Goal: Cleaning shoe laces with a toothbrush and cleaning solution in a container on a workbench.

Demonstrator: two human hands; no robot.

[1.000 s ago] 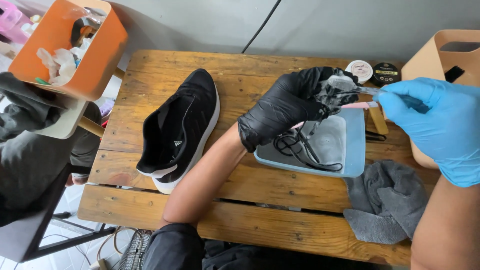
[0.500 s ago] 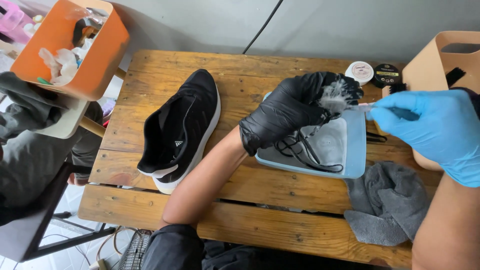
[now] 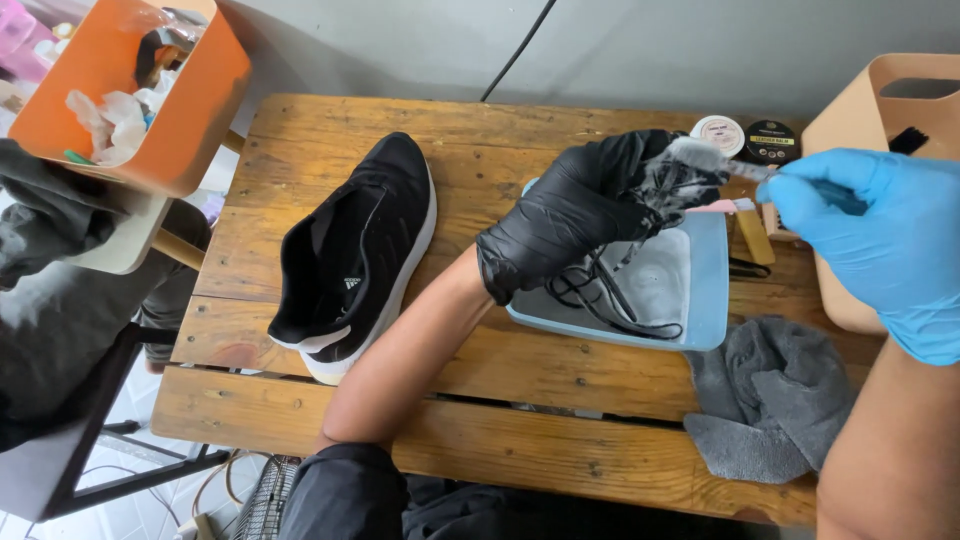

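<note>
Your left hand [image 3: 575, 215] is closed on the soapy black laces [image 3: 665, 185] above the blue tray [image 3: 712, 300], your right hand [image 3: 880, 235] clamps the small brush [image 3: 700, 152], and hard strokes could flick foam onto the black shoe [image 3: 360, 250].

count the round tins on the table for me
2. A white-lidded tin and a dark-lidded tin sit side by side at the wooden table's far edge, beyond the blue tray. Others may be hidden behind the hands.
</note>
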